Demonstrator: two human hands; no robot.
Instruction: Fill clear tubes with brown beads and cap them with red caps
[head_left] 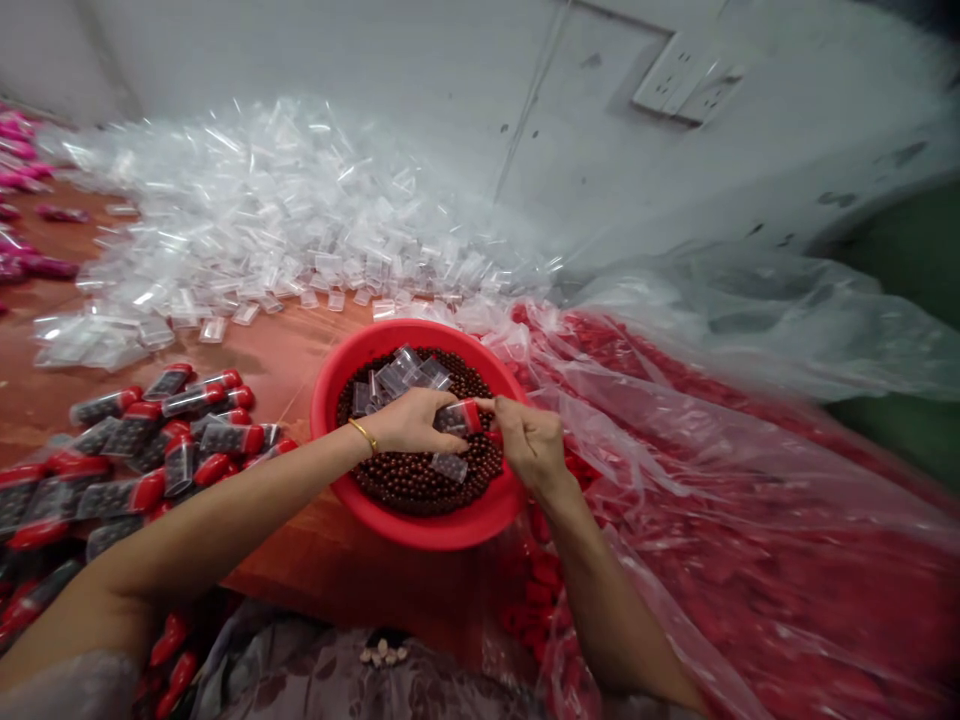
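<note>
A red basin [427, 535] holds dark brown beads [405, 480] and several clear plastic containers [405, 372]. Over the beads, my left hand [412, 418] grips a small clear container [452, 418] filled with dark beads, its red cap facing right. My right hand [531, 440] is closed at the basin's right side, its fingertips touching the red cap. Another clear container [450, 466] lies on the beads just below my left hand. Whether my right fingers also pinch something else is hidden.
Clear empty containers [285, 210] are heaped along the wall. Filled, red-capped containers [180, 430] lie at left on the orange-brown table [277, 350]. A plastic bag [720, 480] of red pieces spreads at right; pink items [22, 150] sit far left.
</note>
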